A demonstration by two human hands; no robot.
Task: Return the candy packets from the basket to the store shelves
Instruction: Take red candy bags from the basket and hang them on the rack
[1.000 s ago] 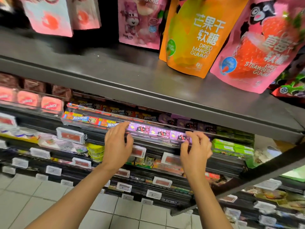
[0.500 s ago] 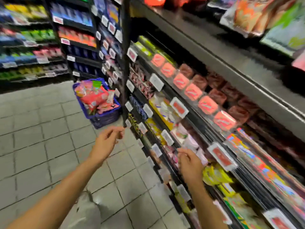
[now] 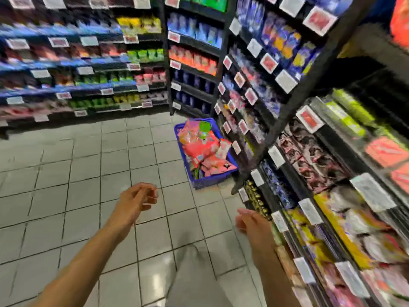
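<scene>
A blue basket [image 3: 212, 179] stands on the tiled floor ahead, at the foot of the shelves, heaped with pink and red candy packets [image 3: 200, 149]. My left hand [image 3: 137, 199] hangs over the floor in front of the basket, fingers loosely curled, holding nothing. My right hand [image 3: 252, 221] is lower and to the right, close to the front edge of the shelves [image 3: 309, 209], also loosely curled and holding nothing. Both hands are well short of the basket. The picture is blurred by motion.
Stocked shelves with white price tags [image 3: 309, 119] run along my right side and turn the corner behind the basket. Another aisle of shelves [image 3: 77, 69] lines the far left. Grey floor tiles [image 3: 77, 173] spread between them. My light trouser leg [image 3: 194, 278] shows below.
My hands left the purple candy row on the shelf and dropped, both holding nothing. The view swung left, away from the shelf and towards the basket on the floor, which is nearer than half a second ago.
</scene>
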